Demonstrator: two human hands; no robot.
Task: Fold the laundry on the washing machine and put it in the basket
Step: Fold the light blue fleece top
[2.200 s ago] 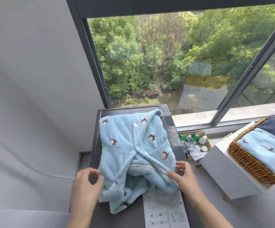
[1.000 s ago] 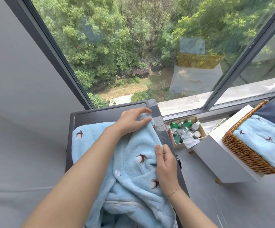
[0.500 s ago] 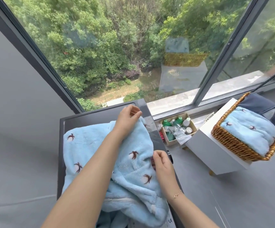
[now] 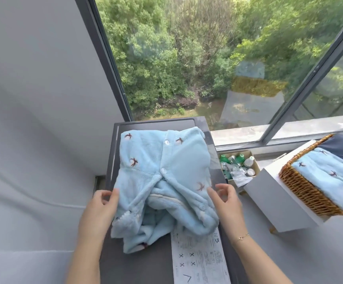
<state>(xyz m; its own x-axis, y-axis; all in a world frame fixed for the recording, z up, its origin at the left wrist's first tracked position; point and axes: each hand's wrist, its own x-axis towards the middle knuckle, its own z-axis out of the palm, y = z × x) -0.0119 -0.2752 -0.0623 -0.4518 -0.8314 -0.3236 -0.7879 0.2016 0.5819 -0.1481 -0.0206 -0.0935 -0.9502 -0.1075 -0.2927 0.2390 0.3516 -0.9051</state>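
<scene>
A person's left hand (image 4: 101,210) and right hand (image 4: 226,201), fingers loosely spread and gripping nothing, flanked a pale blue fleece garment (image 4: 162,181) on the dark washing machine (image 4: 146,261), each just touching its near side edge. The garment lay between them, long axis running away toward the window, collar end farthest. The wicker basket (image 4: 304,189), already holding folded laundry, stood to the right, nearer the right hand.

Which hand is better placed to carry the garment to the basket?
Probably the right hand: it touches the blue garment on the side facing the wicker basket. The left hand is farther.
</scene>
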